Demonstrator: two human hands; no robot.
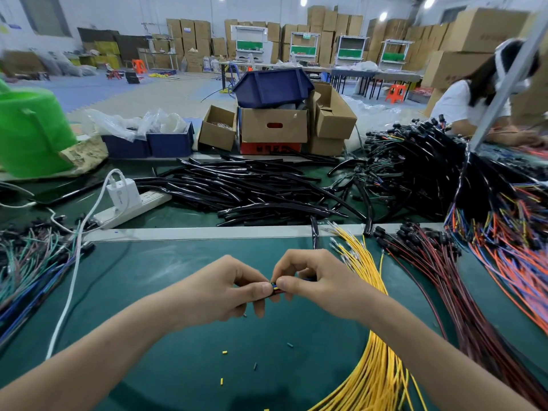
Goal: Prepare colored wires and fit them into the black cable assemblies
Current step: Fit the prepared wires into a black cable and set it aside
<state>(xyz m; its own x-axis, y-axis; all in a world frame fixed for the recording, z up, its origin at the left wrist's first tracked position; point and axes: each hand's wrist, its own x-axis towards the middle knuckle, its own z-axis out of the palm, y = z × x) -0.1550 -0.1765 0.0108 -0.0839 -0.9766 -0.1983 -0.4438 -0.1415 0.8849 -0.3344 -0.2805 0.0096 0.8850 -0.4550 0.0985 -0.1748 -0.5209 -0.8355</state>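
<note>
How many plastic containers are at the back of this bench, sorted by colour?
Blue bins: 3
Green bucket: 1
Red crate: 1
Total: 5

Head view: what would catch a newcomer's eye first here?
Dead centre, the left hand and right hand pinch a small bundle of colored wires over the green mat. A bright fan of yellow wires sweeps under the right forearm. Behind, a heap of black tubing fills the bench's middle.
</note>
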